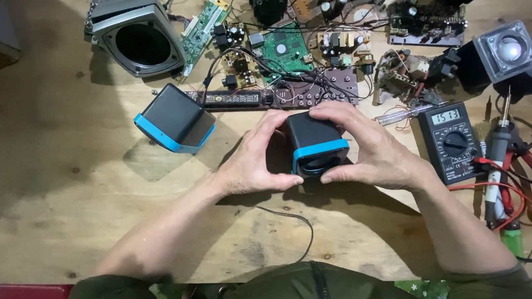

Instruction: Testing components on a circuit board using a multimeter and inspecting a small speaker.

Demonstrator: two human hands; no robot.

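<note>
Both hands, left (255, 161) and right (366, 151), were closed around the small speaker (316, 142); it was probably light, rigid, best gripped by its flat sides.

Pale wooden workbench (45, 170) under a blue-edged speaker cube (174, 119), circuit boards (287, 49), multimeter (452, 142), perhaps pliers (530, 164).

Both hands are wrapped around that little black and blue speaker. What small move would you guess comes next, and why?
Probably tilting the speaker up for inspection: left hand and right hand grip its sides, its blue-rimmed face toward the person, and a thin wire trails beneath.
</note>
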